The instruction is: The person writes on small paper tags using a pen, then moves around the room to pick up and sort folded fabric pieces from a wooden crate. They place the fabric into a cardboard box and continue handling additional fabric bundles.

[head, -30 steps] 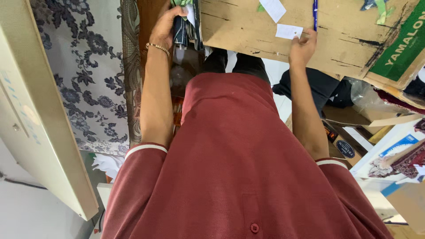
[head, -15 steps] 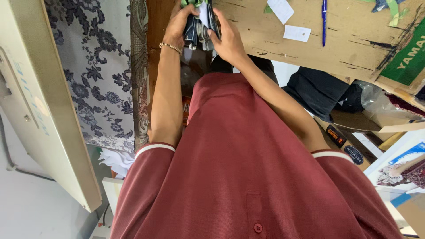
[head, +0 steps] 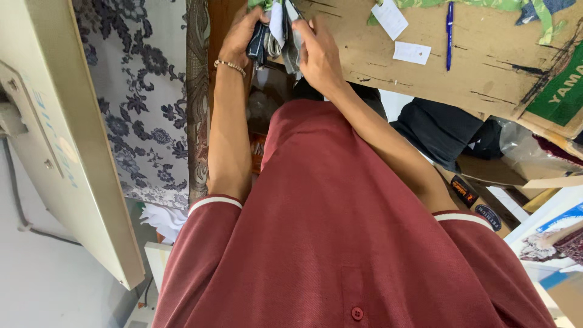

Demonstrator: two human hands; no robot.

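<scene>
Both hands on a bundle of dark blue and grey fabric scraps (head: 276,37) at the far edge of the brown cardboard-topped table (head: 486,67); left hand (head: 243,33) w/ bead bracelet grips it, right hand (head: 319,51) closed on it too; sorting looks mid-way, nothing laid out yet; arms stretched fwd, elbows near straight; blue pen (head: 449,33) lies far right.

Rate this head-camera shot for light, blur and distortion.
Head view: even, soft light, no glare; both hands, left hand and right hand, on the dark cloth bundle look fairly sharp; wide-lens stretch bows the beige panel; red shirt fills the frame.
</scene>
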